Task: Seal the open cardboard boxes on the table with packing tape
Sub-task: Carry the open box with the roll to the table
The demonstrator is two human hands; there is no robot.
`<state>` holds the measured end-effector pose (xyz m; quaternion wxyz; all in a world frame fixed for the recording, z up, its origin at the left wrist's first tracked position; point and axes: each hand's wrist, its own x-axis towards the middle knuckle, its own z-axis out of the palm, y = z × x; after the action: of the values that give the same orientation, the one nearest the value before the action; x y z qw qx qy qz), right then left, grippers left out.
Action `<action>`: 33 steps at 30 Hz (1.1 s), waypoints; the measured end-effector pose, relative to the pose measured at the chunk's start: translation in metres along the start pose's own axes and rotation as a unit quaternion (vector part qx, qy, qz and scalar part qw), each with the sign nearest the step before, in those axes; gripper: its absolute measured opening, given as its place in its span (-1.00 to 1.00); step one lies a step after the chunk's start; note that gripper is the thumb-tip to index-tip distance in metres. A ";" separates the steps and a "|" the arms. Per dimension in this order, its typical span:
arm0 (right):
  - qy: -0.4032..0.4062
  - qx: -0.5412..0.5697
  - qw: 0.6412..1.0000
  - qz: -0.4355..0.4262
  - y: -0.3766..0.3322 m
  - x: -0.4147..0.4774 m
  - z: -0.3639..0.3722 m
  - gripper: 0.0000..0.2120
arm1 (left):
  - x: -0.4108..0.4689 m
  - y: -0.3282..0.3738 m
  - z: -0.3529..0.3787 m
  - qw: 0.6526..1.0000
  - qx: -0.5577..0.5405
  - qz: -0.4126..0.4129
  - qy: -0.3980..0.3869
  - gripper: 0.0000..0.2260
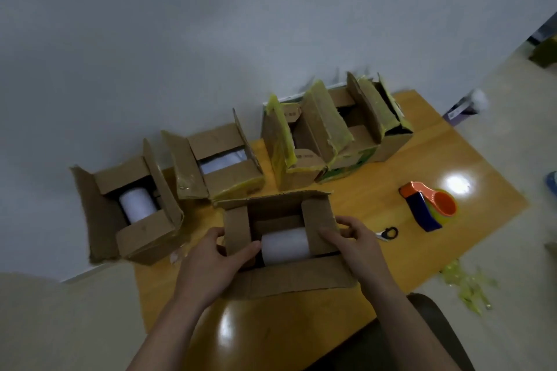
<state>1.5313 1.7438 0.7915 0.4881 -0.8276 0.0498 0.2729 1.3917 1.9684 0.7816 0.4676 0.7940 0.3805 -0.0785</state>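
Observation:
An open cardboard box (286, 277) sits in front of me on the wooden table (391, 190), with a white roll (284, 245) inside. My left hand (211, 259) grips the box's left side flap, thumb over its inner face. On the right side flap my right hand (352, 238) holds the cardboard, fingers on the outside. The near long flap lies flat toward me and the far flap stands up. A tape dispenser (428, 205), orange and blue with yellowish tape, lies to the right, apart from both hands.
Several more open boxes stand in a row along the table's far edge by the wall, the leftmost (135, 211) holding a white roll. Small scissors (387, 233) lie right of my right hand. Yellow tape scraps (467, 286) litter the floor at right.

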 end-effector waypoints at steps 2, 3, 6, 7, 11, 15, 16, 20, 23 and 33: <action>-0.013 -0.031 0.999 0.010 0.011 0.019 -0.005 -0.50 | 0.008 0.000 0.017 1.000 0.016 -0.013 -0.009 -0.24; -0.021 -0.047 0.999 0.011 0.019 0.031 -0.008 -0.47 | 0.015 -0.001 0.029 0.999 0.021 -0.021 -0.013 -0.25; -0.028 -0.066 0.997 0.004 0.023 0.049 -0.007 -0.45 | 0.022 -0.001 0.037 0.999 0.025 -0.045 -0.016 -0.29; -0.030 -0.076 0.997 -0.001 0.026 0.059 -0.008 -0.45 | 0.027 0.000 0.043 0.998 0.033 -0.053 -0.015 -0.31; -0.068 -0.134 0.988 -0.024 0.045 0.107 -0.013 -0.44 | 0.054 0.007 0.068 0.993 0.076 -0.086 -0.015 -0.34; -0.112 -0.192 0.973 -0.057 0.076 0.156 -0.021 -0.47 | 0.082 0.020 0.099 0.987 0.112 -0.118 -0.017 -0.28; -0.123 -0.201 0.969 -0.070 0.082 0.169 -0.025 -0.47 | 0.087 0.026 0.107 0.984 0.125 -0.125 -0.013 -0.28; -0.173 -0.218 0.953 -0.121 0.093 0.212 -0.043 -0.47 | 0.097 0.044 0.142 0.973 0.164 -0.158 0.042 -0.30; -0.197 -0.211 0.943 -0.165 0.100 0.228 -0.055 -0.47 | 0.094 0.055 0.167 0.961 0.199 -0.168 0.089 -0.35; -0.227 -0.125 0.924 -0.282 0.141 0.235 -0.071 -0.41 | 0.054 0.035 0.222 0.937 0.195 -0.142 0.252 -0.35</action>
<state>1.7095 1.6548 0.5902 0.4359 -0.7774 -0.3321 0.3089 1.5045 1.8091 0.6571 0.1767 0.8007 0.5723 -0.0142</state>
